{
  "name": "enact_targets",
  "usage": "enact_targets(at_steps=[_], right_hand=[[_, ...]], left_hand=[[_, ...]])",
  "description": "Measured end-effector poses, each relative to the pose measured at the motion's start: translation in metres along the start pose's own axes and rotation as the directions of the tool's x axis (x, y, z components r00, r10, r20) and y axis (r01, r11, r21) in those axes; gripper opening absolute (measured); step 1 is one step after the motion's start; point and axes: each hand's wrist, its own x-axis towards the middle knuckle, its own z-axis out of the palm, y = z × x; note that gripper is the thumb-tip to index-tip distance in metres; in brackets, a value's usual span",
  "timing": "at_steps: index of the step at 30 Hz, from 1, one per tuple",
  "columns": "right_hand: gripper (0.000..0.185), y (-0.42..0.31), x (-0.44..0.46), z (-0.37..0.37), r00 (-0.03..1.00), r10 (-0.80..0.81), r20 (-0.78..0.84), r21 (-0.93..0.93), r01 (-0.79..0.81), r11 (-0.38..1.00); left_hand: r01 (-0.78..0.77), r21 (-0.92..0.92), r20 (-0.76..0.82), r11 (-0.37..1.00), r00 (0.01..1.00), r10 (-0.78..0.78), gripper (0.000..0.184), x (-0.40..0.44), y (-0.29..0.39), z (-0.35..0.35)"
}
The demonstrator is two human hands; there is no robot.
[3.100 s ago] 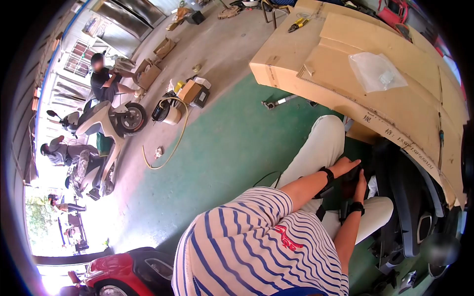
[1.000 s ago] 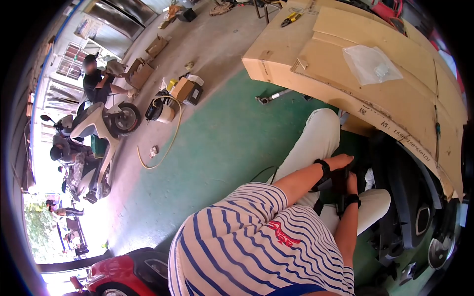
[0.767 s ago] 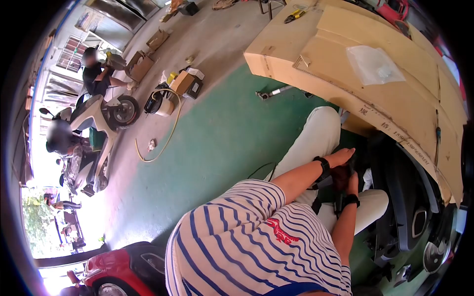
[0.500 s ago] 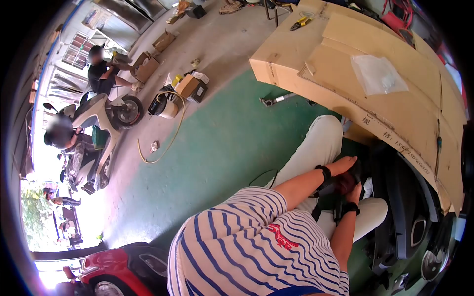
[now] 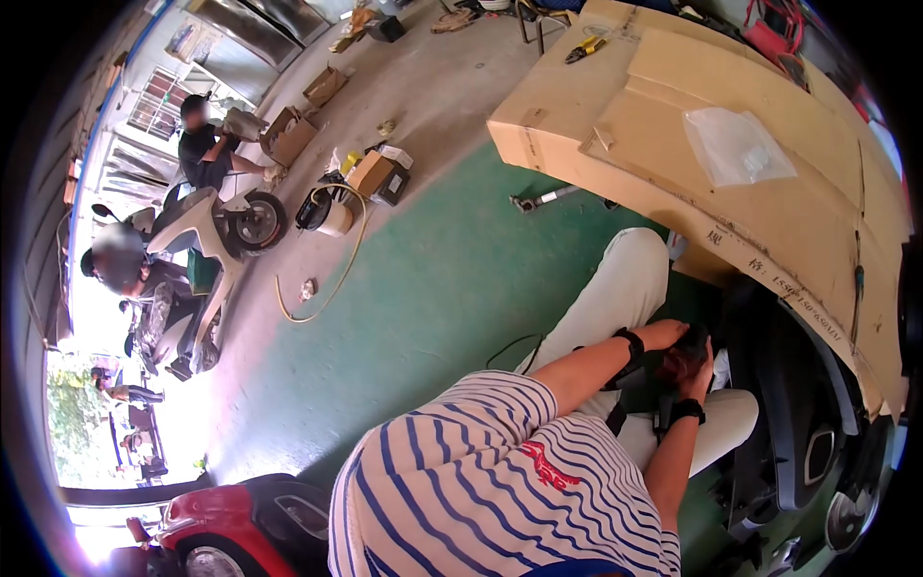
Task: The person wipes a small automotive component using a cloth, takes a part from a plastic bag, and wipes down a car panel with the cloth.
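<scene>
A dark red and black part, whose exact kind I cannot make out, is between my two hands in front of my bent legs. At its near upper side, my left hand is closed on the black end, its fingertips partly hidden. My right hand wraps round the far lower side with its fingers pointing up along the part. Each wrist wears a black band. Beyond my right hand is a large black scooter body panel.
A big cardboard box bears pliers, a clear plastic bag and a screwdriver. A red scooter stands behind me. Two people are by a pale scooter; a bucket and yellow hose lie nearby.
My left hand has drawn back slightly toward me and its fingers have curled. My right hand has moved up along the part. The part has turned a little between them.
</scene>
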Motion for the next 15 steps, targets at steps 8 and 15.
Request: enact_targets(at_steps=[8,15], right_hand=[[0.044,-0.012,-0.010,0.009,0.991,0.032,0.131,0.015,-0.035,0.999],[0.040,0.003,0.023,-0.017,0.996,-0.079,0.029,-0.199,0.083,0.976]], left_hand=[[0.147,-0.309,0.113,0.940,0.987,-0.118,0.049,-0.014,0.041,-0.019],[0.171,-0.738,0.172,0.653,0.983,-0.063,0.039,-0.017,0.055,-0.028]])
